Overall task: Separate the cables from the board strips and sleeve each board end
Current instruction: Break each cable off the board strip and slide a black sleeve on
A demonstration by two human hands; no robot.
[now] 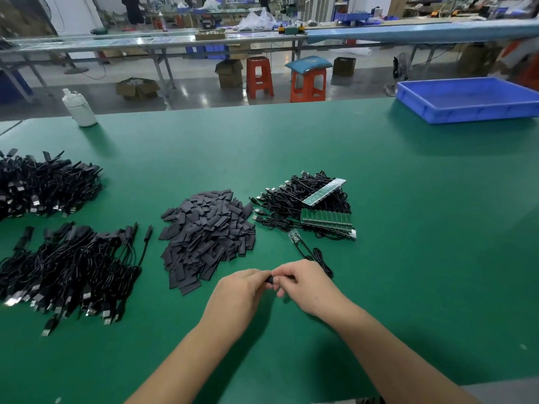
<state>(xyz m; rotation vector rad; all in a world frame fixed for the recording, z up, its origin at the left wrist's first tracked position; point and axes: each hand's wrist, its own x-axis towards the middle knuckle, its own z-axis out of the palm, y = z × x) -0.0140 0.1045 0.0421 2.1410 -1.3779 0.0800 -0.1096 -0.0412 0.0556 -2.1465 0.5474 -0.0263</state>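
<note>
Both hands (274, 279) pinch what seems a black sleeve (270, 279).

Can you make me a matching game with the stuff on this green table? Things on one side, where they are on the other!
Things:
1. flat dark grey sleeve pile
2. empty blue plastic tray
3. white plastic bottle
4. green circuit board strips

Places:
A. far left edge
B. on the black cable bundle
C. far right corner
D. middle, ahead of the hands

Pairs: 1-D, 2-C, 3-A, 4-B

Both hands (274, 282) together (fingers (287, 279) curled)
</note>
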